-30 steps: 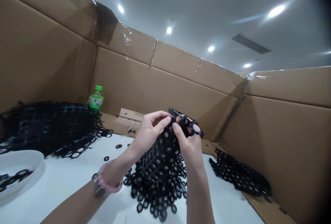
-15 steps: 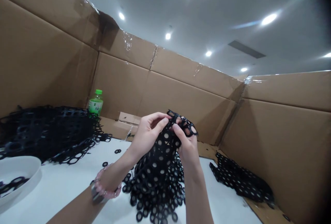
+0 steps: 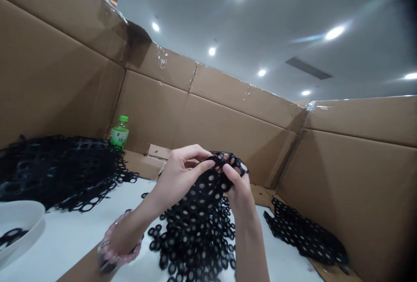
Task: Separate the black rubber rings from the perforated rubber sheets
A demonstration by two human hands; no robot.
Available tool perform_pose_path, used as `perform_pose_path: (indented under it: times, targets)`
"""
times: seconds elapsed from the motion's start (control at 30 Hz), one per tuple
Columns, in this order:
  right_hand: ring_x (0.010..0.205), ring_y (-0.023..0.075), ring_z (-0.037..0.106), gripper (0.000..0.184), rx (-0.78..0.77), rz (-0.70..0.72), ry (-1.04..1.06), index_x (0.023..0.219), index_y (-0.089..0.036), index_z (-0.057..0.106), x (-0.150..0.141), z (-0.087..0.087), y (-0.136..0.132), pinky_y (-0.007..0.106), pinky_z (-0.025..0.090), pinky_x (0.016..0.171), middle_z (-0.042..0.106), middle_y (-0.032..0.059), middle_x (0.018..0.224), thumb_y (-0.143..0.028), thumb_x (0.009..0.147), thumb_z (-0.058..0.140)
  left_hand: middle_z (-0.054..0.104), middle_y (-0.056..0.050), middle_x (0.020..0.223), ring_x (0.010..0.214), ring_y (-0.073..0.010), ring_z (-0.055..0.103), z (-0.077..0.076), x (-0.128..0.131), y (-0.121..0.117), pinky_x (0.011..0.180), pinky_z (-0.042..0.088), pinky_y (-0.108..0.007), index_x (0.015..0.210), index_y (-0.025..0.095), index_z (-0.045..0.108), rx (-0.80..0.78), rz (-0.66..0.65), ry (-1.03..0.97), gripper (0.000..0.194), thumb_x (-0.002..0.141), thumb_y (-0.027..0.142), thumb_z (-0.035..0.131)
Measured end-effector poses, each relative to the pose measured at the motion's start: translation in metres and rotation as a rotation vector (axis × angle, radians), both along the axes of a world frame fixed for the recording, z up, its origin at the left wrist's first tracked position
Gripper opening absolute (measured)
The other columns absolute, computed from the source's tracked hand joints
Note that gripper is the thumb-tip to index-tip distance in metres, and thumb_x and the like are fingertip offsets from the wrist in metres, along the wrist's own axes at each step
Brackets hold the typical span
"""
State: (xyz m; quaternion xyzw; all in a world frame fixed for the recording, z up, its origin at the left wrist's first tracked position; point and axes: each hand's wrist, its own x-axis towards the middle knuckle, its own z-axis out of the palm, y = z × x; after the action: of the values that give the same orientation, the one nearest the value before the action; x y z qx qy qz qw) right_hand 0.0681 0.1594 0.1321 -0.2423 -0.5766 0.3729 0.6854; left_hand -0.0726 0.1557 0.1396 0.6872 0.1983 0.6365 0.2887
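Observation:
Both hands are raised over the table, gripping a black sheet punched with round holes [image 3: 202, 190]. My left hand [image 3: 179, 171], with a pink beaded bracelet on its wrist, pinches the sheet's upper edge between thumb and fingers. Close beside it, my right hand [image 3: 240, 184] has its thumb pressed on the sheet, whose holed strip drapes over the fingers behind. The sheet hangs down below the hands. Under it lies a heap of small black rings [image 3: 195, 251] on the white table, some stuck together in clusters.
At left lies a pile of black netted scrap [image 3: 58, 173], with a white bowl [image 3: 35, 225] holding black pieces in front. A green bottle [image 3: 119, 133] stands behind. Another holed black sheet [image 3: 306, 232] lies at right. Cardboard walls [image 3: 228, 117] enclose the table.
My left hand has shifted slightly left and down, its thumb now lower against the sheet's edge. The upper edge no longer sticks up between the hands. The view has tilted slightly upward.

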Motion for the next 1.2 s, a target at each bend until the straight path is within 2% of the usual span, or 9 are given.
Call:
perform_pose_path:
  times: [0.1,0.3,0.43,0.5,0.57,0.67,0.87,1.03,1.2]
  targets:
    - [0.074,0.0159,0.061,0.014,0.024,-0.02,-0.076,0.074,-0.021,0.066,0.004,0.002,-0.005,0.029,0.047,0.074,0.067,-0.0011,0.075,-0.029,0.064,0.073,0.063,-0.002,0.075,0.07,-0.0123,0.058,0.003,-0.005,-0.006,0.059,0.046,-0.019,0.076,0.016,0.067,0.063,0.012,0.096,0.007,0.078,0.02,0.061]
    - [0.064,0.0129,0.06,0.016,-0.086,0.031,0.051,0.071,-0.021,0.063,0.002,0.003,-0.011,0.027,0.048,0.068,0.064,-0.0031,0.069,-0.029,0.063,0.075,0.063,-0.002,0.078,0.072,-0.0135,0.06,-0.001,-0.003,-0.001,0.065,0.049,-0.022,0.08,0.017,0.062,0.072,-0.024,0.087,0.007,0.077,0.024,0.062]
    - [0.07,0.0143,0.061,0.021,-0.084,-0.106,0.169,0.073,-0.02,0.063,-0.008,-0.001,-0.004,0.028,0.049,0.07,0.065,-0.0025,0.073,-0.029,0.06,0.077,0.056,-0.004,0.086,0.076,-0.0136,0.053,-0.007,0.004,0.006,0.069,0.045,-0.024,0.083,0.016,0.056,0.351,0.413,0.026,0.014,0.075,0.024,0.065]
    - [0.077,0.0163,0.062,0.023,-0.052,-0.222,0.165,0.076,-0.019,0.063,-0.015,-0.003,-0.001,0.029,0.049,0.073,0.066,-0.0008,0.078,-0.03,0.061,0.076,0.054,-0.001,0.076,0.069,-0.0118,0.051,-0.01,0.007,0.008,0.065,0.043,-0.022,0.079,0.016,0.054,0.434,0.536,0.07,0.011,0.077,0.022,0.063]
    - [0.08,0.018,0.063,0.023,0.009,-0.323,0.124,0.078,-0.019,0.063,-0.021,-0.004,-0.001,0.031,0.049,0.075,0.067,0.0011,0.081,-0.031,0.063,0.074,0.053,0.002,0.063,0.058,-0.0091,0.049,-0.012,0.008,0.009,0.057,0.04,-0.02,0.072,0.016,0.053,0.402,0.467,0.174,0.011,0.082,0.021,0.055]
    - [0.076,0.0179,0.063,0.019,0.091,-0.395,0.112,0.076,-0.019,0.063,-0.027,-0.003,-0.004,0.032,0.049,0.075,0.068,0.0008,0.078,-0.03,0.064,0.072,0.056,0.002,0.061,0.054,-0.0085,0.051,-0.012,0.01,0.01,0.053,0.041,-0.019,0.072,0.016,0.054,0.223,0.239,0.171,0.016,0.085,0.025,0.05]
    - [0.074,0.0187,0.063,0.017,0.018,-0.165,0.091,0.075,-0.019,0.064,-0.02,0.001,-0.008,0.035,0.051,0.072,0.067,0.001,0.077,-0.029,0.064,0.072,0.055,0.0,0.065,0.06,-0.0104,0.055,-0.012,0.006,0.016,0.057,0.046,-0.02,0.071,0.015,0.051,0.04,-0.102,0.027,0.022,0.08,0.035,0.056]
    - [0.069,0.0154,0.061,0.012,0.045,-0.127,0.003,0.071,-0.019,0.063,-0.013,0.001,-0.006,0.03,0.051,0.068,0.066,-0.0003,0.072,-0.028,0.067,0.07,0.056,0.0,0.065,0.062,-0.0107,0.057,-0.012,0.007,0.019,0.06,0.047,-0.02,0.072,0.015,0.053,0.019,-0.123,0.097,0.023,0.085,0.033,0.049]
    - [0.062,0.0129,0.058,0.019,-0.065,-0.171,0.189,0.07,-0.018,0.061,-0.003,0.004,0.007,0.026,0.049,0.061,0.063,-0.002,0.068,-0.032,0.065,0.071,0.057,0.0,0.066,0.059,-0.01,0.056,-0.011,0.012,0.017,0.058,0.046,-0.021,0.075,0.015,0.052,0.026,-0.066,0.193,0.022,0.088,0.028,0.04]
